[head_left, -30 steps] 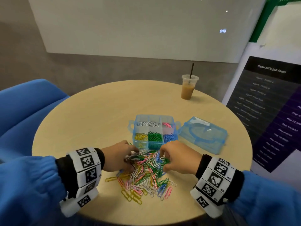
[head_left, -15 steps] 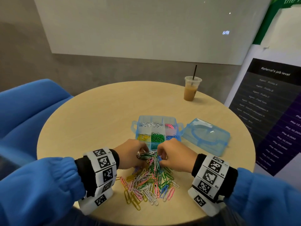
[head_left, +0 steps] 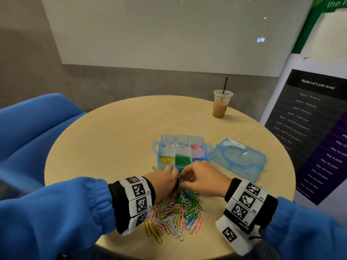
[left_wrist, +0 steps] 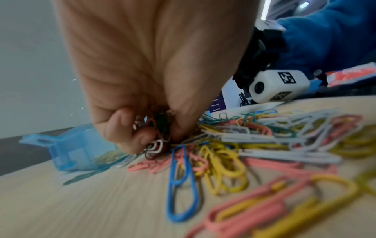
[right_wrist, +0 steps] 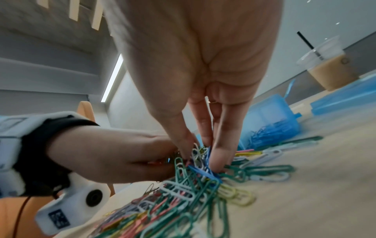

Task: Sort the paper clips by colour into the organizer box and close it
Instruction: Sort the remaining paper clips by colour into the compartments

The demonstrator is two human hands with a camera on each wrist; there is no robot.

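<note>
Both hands down in the mixed paper clip pile [head_left: 176,212] at the near side of the round table [head_left: 112,139]. Left hand [head_left: 165,182] curled round a small clump of clips, right hand [head_left: 203,182] pinching clips right beside it, fingertips nearly touching. Blue organizer box [head_left: 181,152] just beyond, open, clips already in colour compartments. Detached lid [head_left: 238,159] to its right. Iced coffee cup [head_left: 221,105] far right.
</note>
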